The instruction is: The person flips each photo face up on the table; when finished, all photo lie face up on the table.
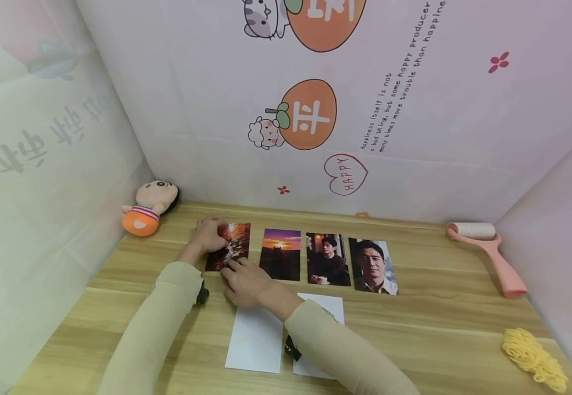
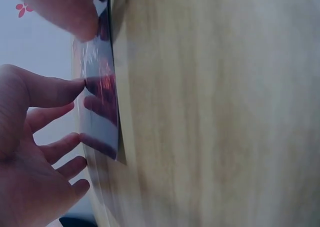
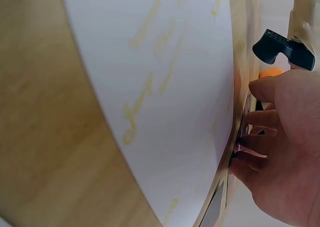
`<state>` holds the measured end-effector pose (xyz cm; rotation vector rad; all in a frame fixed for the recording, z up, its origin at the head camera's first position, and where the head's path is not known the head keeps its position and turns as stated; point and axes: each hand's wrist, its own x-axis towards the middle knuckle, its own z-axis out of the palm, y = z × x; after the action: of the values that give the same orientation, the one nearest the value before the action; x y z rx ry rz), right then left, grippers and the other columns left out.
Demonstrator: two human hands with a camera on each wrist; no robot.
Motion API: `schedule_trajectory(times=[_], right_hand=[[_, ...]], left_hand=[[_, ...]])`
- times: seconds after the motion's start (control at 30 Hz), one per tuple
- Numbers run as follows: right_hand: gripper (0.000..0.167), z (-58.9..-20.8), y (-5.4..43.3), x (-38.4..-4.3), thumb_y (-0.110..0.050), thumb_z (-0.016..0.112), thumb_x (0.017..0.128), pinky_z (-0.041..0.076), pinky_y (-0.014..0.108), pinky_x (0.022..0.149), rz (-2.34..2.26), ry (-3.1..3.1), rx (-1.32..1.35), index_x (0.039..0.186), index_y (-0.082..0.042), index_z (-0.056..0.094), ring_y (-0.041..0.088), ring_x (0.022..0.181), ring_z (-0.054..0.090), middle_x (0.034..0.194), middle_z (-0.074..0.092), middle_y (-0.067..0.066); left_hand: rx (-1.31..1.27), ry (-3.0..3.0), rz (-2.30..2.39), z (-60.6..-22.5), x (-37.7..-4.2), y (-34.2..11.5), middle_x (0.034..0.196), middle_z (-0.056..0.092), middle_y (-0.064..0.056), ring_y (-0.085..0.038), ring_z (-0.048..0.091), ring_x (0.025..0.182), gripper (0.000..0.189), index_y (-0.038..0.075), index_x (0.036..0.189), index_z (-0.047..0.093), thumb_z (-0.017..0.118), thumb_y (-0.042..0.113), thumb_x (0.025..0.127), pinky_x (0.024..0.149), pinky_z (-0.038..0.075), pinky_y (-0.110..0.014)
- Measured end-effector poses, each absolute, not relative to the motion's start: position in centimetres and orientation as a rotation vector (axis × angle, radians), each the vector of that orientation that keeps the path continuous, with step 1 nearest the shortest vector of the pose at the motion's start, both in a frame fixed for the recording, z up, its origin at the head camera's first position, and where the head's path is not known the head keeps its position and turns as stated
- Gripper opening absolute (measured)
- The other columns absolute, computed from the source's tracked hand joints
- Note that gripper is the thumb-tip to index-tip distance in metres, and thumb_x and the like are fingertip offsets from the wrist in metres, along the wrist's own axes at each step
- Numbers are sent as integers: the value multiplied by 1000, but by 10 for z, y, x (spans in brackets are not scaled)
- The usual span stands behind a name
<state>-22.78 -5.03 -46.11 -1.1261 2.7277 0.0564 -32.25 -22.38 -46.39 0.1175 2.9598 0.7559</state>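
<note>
My left hand (image 1: 209,235) lies over the upper left part of a glossy photo (image 1: 239,241) of an orange-red autumn stream. In the left wrist view, the fairly straight fingers of the left hand (image 2: 35,147) have their tips at the far edge of that photo (image 2: 102,102). Coming in from the right, my right hand (image 1: 246,282) touches the photo's lower edge with its fingertips. Its fingers, seen in the right wrist view, are slightly bent. Close beside this photo lies a sunset photo (image 1: 281,255). Under the right forearm are two white cards, the left card (image 1: 253,343) bearing faint yellow writing (image 3: 145,107).
Further right in the row lie a photo of a person with a cup (image 1: 327,266) and a portrait photo (image 1: 375,266). A plush doll (image 1: 150,206) leans in the back left corner. On the right are a pink lint roller (image 1: 500,263) and yellow yarn (image 1: 535,359). Printed walls enclose the table.
</note>
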Motion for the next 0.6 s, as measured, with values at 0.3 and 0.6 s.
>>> schedule_trajectory(times=[0.3,0.6], right_hand=[[55,-456,-46,-222,-39,45,109,33,34,128,-5,2743,-1125,159,-15,40,23,155,38,168,39,8],[58,-441,-9,-211,-38,48,109,32,39,130,-22,2737,-1213,160,-14,39,28,157,37,170,36,9]], left_hand=[[136,2999,686,-462,-320,-218,161,44,-25,-54,35,148,57,5,141,62,62,10,84,120,29,-70],[234,3056,629,-451,-312,-206,159,46,-24,-51,36,149,50,6,140,63,57,9,90,123,27,-68]])
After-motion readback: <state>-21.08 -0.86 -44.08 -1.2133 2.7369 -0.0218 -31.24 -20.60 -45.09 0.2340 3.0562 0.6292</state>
